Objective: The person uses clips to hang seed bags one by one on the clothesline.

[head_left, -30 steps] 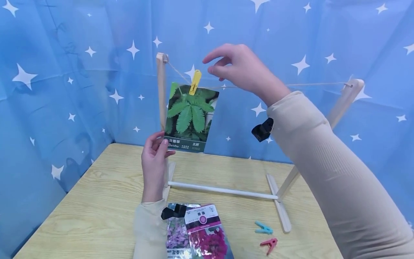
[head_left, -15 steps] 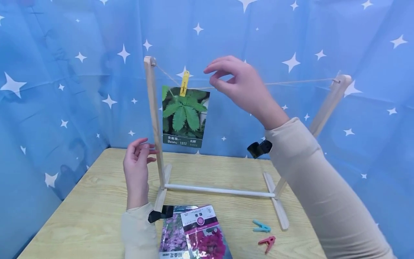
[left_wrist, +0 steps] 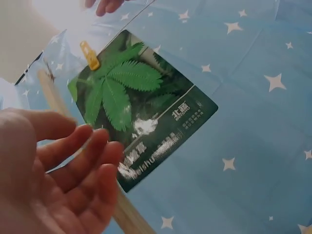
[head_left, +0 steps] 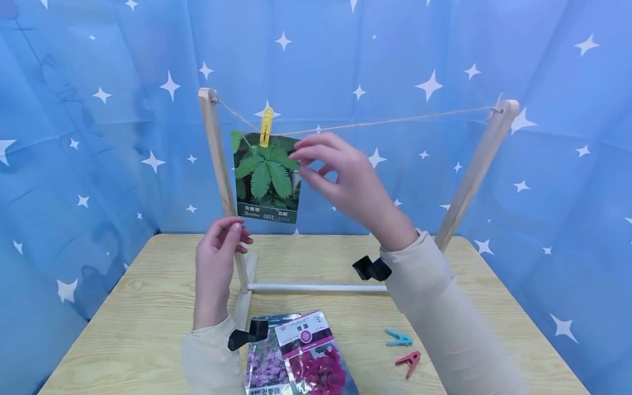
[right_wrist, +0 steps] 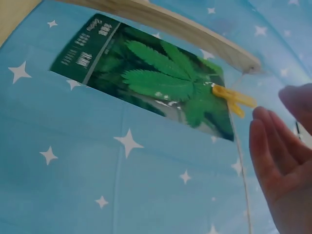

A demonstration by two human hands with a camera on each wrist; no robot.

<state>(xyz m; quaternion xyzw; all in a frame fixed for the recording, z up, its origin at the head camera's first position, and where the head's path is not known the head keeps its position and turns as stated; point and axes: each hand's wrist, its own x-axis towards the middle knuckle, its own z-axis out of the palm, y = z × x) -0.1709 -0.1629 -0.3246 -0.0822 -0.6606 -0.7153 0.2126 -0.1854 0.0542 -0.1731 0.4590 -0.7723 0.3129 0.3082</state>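
Note:
A green seed packet (head_left: 266,189) with a leaf picture hangs from the string (head_left: 395,120), held at its top by a yellow clothespin (head_left: 266,126). Beside the packet's right edge is my right hand (head_left: 353,184), thumb and fingers loosely bent and apart with nothing between them. In the right wrist view the clothespin bites the packet's top edge, just off my fingertips. My left hand (head_left: 216,269) is below the packet's lower left corner, overlapping the wooden post in the head view. Its fingers are relaxed and hold nothing; the left wrist view shows the packet just beyond them.
The string runs between a left post (head_left: 217,153) and a right post (head_left: 476,170), with a white rod (head_left: 316,287) low between them. Two flower seed packets (head_left: 316,354) overlap on the table (head_left: 128,329). A blue clothespin (head_left: 398,337) and a red clothespin (head_left: 408,362) lie to their right.
My left hand has let go of the packet's lower corner and drawn away from it. My right hand has come down from above the string to beside the packet. The packet hangs from the clothespin alone.

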